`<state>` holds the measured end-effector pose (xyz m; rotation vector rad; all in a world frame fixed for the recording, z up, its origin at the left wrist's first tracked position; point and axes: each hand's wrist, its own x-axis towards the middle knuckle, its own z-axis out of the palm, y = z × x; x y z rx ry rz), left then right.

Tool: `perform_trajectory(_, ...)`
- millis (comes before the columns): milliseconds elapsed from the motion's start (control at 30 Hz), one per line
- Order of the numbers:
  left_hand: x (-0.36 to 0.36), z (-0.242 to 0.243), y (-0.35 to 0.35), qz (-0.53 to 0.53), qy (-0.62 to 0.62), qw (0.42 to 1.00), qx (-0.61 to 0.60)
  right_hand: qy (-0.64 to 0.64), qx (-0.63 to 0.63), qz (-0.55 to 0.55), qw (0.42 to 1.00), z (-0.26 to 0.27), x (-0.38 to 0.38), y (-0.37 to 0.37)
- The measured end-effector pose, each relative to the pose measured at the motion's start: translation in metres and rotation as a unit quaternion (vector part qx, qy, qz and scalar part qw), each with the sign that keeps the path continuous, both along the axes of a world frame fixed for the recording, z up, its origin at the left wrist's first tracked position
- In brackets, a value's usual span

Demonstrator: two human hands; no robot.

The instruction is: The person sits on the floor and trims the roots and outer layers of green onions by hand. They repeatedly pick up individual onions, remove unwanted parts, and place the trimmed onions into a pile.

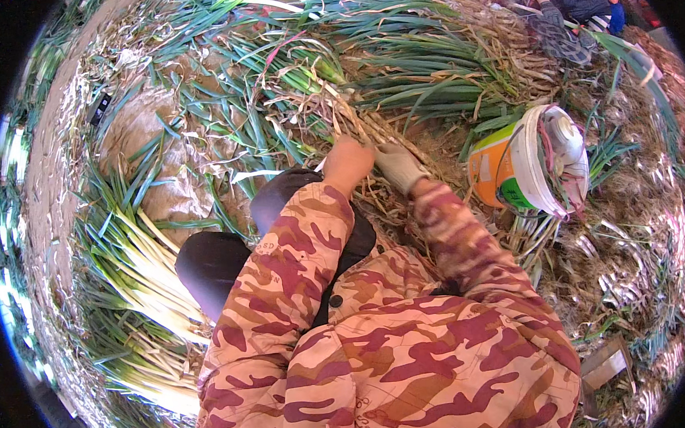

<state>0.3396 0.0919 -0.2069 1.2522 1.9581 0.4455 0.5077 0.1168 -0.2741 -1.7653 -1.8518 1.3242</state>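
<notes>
My bare left hand [348, 162] is curled in a fist around a green onion stalk [342, 110] with dry, straw-coloured outer leaves. Close at its right is my right hand [401, 165], in a pale work glove, its fingers bent down by the dry stalks [393, 134]. Whether the glove grips one of them is hidden. Beyond both hands, a cleaned bunch of green onions [317, 73] lies with its pale ends toward me. A large heap of untrimmed green onions [427, 52] spreads past it, leaves to the left and dry root ends to the right.
On my right a white, orange and green plastic bucket [494, 168] leans, with ties and a roll inside. Peeled green onions [154, 276] are piled at my left. A dark box [100, 109] lies at far left. Another person [570, 10] works at upper right. Trimmings cover the ground.
</notes>
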Motion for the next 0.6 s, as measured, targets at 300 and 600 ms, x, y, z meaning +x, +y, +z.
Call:
perform_trajectory(300, -0.008, -0.037, 0.023, 0.172, -0.426, 0.887, 0.043, -0.114, -0.260, 0.313, 0.906, 0.163, 0.169, -0.145)
perform_trajectory(600, 0.023, 0.071, -0.029, -0.203, -0.654, 0.727, -0.046, 0.139, 0.032, -0.080, 0.987, 0.192, 0.132, -0.185)
